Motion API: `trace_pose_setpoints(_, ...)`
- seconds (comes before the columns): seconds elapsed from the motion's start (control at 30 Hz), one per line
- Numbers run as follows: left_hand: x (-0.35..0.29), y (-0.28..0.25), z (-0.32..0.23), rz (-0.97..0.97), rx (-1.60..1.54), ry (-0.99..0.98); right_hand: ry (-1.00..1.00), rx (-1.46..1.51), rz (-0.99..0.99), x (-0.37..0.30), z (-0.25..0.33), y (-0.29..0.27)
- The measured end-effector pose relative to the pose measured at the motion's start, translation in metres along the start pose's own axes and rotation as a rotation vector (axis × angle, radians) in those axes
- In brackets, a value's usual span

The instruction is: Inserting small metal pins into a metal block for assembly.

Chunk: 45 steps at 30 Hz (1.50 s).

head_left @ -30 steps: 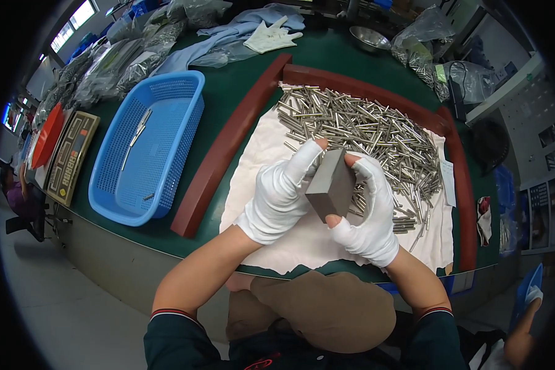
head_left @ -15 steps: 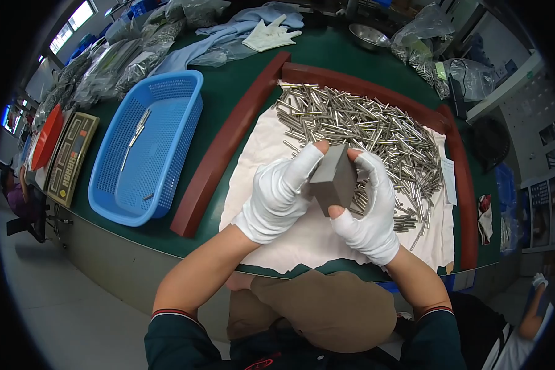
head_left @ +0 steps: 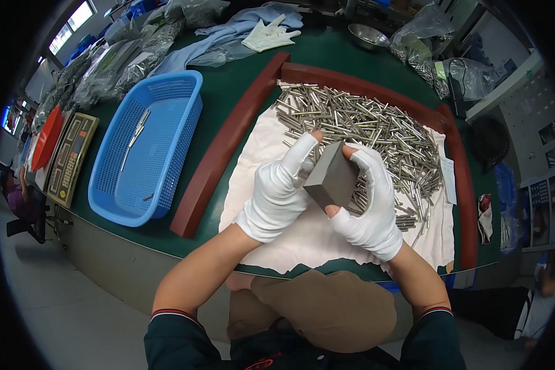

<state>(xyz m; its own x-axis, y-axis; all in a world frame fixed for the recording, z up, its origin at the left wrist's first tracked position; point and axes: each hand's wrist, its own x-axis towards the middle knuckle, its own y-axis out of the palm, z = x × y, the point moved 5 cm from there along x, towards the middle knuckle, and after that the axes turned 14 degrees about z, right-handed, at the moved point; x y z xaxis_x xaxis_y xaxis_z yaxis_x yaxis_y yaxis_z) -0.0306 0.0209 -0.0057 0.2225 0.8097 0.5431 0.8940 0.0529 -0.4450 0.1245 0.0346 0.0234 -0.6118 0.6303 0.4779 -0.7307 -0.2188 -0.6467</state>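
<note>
A dark grey rectangular block (head_left: 334, 176) is held tilted above the near part of a pale cloth (head_left: 283, 250). My right hand (head_left: 373, 206), in a white glove with bare fingertips, grips it from the right, thumb at the near edge and a fingertip at the far corner. My left hand (head_left: 277, 194), gloved likewise, is beside the block's left side with its thumb raised off it. Its other fingers are mostly hidden behind the block, and I cannot tell whether they touch it. Beyond both hands lies a heap of short, shiny metal pins (head_left: 357, 120).
Dark red bars (head_left: 228, 151) frame the cloth on the green table (head_left: 228, 80). To the left stand a blue perforated basket (head_left: 194, 111) holding a few pins and a scale (head_left: 74, 157). A metal bowl (head_left: 369, 37), a white glove (head_left: 270, 34) and plastic bags (head_left: 422, 28) lie farther back.
The block has turned in my right hand, showing more of its broad face. My left thumb has lifted away from it. At lower right, another person has shifted.
</note>
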Motion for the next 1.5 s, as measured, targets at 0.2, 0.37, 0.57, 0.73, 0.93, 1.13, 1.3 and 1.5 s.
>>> trace_pose_setpoints(0.2, 0.002, -0.001, -0.008, 0.010, 0.123, 0.029, 0.088, 0.016, -0.034, -0.002, -0.013, 0.000)
trace_pose_setpoints(0.37, 0.002, 0.001, -0.006, 0.006, 0.084, 0.056, 0.048, -0.030, -0.020, 0.000, -0.007, -0.001)
trace_pose_setpoints(0.57, 0.010, 0.007, 0.010, 0.074, -0.655, -0.357, 0.337, 0.187, -0.156, -0.003, -0.029, -0.019)
trace_pose_setpoints(0.73, 0.010, 0.004, 0.008, 0.151, -0.724, -0.516, 0.356, 0.232, -0.173, -0.003, -0.032, -0.022)
trace_pose_setpoints(0.93, 0.010, 0.006, 0.012, 0.150, -0.764, -0.514, 0.358, 0.199, -0.139, -0.003, -0.028, -0.021)
trace_pose_setpoints(1.13, 0.005, 0.011, 0.012, 0.094, -0.658, -0.295, 0.097, 0.114, -0.006, 0.000, -0.018, -0.011)
trace_pose_setpoints(1.3, 0.002, 0.014, 0.008, 0.094, -0.690, -0.251, 0.054, 0.086, 0.016, 0.000, -0.012, -0.006)
trace_pose_setpoints(1.5, 0.001, 0.008, 0.005, 0.146, -0.495, -0.159, 0.022, 0.112, 0.063, -0.001, -0.008, -0.006)
